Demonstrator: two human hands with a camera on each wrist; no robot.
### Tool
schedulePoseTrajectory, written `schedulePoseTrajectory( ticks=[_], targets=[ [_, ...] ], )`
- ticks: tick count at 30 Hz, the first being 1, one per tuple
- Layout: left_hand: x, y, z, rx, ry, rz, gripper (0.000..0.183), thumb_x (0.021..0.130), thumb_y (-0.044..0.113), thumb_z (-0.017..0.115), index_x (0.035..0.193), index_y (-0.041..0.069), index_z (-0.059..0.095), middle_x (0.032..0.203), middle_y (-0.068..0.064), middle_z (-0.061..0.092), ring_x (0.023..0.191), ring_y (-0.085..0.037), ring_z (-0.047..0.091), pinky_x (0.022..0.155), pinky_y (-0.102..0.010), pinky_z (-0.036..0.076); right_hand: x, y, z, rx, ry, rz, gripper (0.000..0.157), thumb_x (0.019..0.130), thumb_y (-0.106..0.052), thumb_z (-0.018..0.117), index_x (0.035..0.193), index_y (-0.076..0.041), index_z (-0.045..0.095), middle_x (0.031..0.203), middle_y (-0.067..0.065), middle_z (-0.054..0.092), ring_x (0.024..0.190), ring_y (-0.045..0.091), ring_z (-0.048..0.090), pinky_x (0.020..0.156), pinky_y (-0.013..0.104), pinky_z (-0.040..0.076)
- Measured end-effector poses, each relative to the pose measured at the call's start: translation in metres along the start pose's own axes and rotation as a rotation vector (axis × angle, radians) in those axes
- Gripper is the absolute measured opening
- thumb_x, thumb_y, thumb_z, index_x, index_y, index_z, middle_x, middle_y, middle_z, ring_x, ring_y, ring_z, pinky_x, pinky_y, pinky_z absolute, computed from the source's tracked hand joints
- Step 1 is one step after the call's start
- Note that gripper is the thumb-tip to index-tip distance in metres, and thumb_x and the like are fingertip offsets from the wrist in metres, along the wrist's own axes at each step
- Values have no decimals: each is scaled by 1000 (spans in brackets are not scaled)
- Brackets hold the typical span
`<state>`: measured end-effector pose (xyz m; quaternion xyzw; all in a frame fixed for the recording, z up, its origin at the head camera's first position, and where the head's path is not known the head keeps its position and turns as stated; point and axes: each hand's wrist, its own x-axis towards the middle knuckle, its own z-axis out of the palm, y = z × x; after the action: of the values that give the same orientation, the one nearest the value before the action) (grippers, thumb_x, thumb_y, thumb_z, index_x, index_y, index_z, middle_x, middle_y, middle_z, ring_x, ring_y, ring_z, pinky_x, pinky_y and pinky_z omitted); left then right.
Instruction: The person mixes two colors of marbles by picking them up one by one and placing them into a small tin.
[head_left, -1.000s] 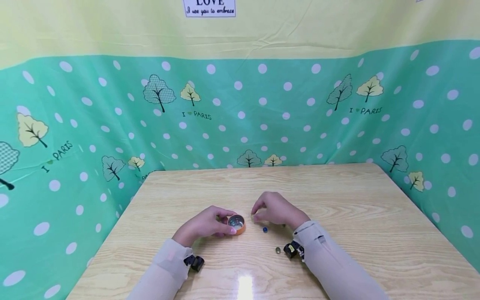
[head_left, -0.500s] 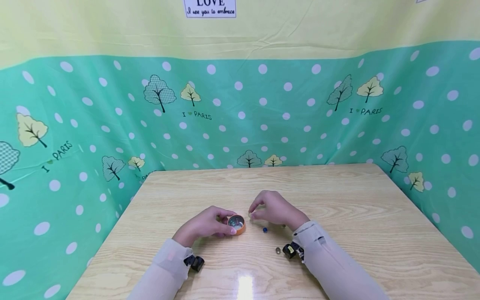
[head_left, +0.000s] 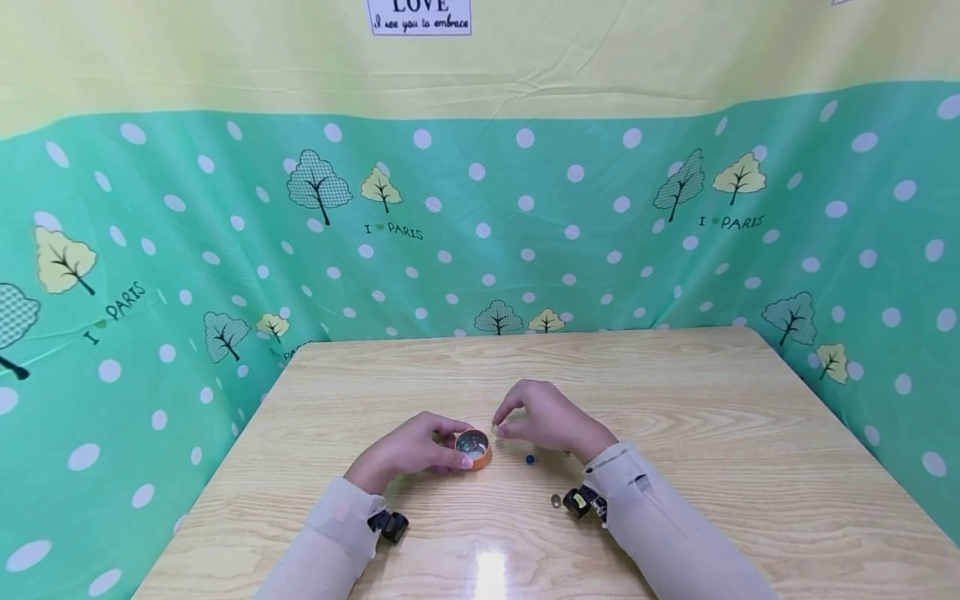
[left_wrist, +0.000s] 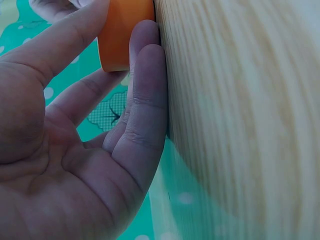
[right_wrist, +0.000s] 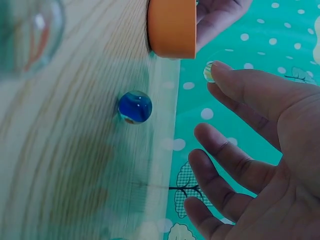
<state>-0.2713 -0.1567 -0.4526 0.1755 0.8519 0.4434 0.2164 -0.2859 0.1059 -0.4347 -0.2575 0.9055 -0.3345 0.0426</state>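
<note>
Right hand (head_left: 551, 419): thumb and forefinger pinch a clear, yellow-streaked glass marble (right_wrist: 207, 73) near the round orange cup (head_left: 480, 462); other fingers spread. Left hand (head_left: 411, 446) grips that cup, upright on the pale wooden table (head_left: 660, 383). Pinched marble: presumably light, hard, slippery; best held across its middle. Right wrist view resolves the clear-and-blue glass marble's (right_wrist: 135, 107) swirl; only head view shows the cup's silvery interior.

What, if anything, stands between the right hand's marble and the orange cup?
Nothing visible. The right hand pinches the marble beside the cup, whose top is open. The left hand grips the cup's opposite side, and the blue marble lies on the table, outside that gap.
</note>
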Motion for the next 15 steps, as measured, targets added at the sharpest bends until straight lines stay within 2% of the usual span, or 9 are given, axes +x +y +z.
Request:
schedulePoseTrajectory(
  ticks=[15],
  targets=[
    [-1, 1, 0, -12, -6, 13, 58, 85, 27, 87, 138, 11, 68, 92, -7, 69, 69, -19, 68, 63, -30, 54, -1, -7, 1, 5, -9, -2, 4, 89, -24, 83, 90, -27, 82, 103, -10, 70, 109, 21, 65, 99, 44, 52]
  ],
)
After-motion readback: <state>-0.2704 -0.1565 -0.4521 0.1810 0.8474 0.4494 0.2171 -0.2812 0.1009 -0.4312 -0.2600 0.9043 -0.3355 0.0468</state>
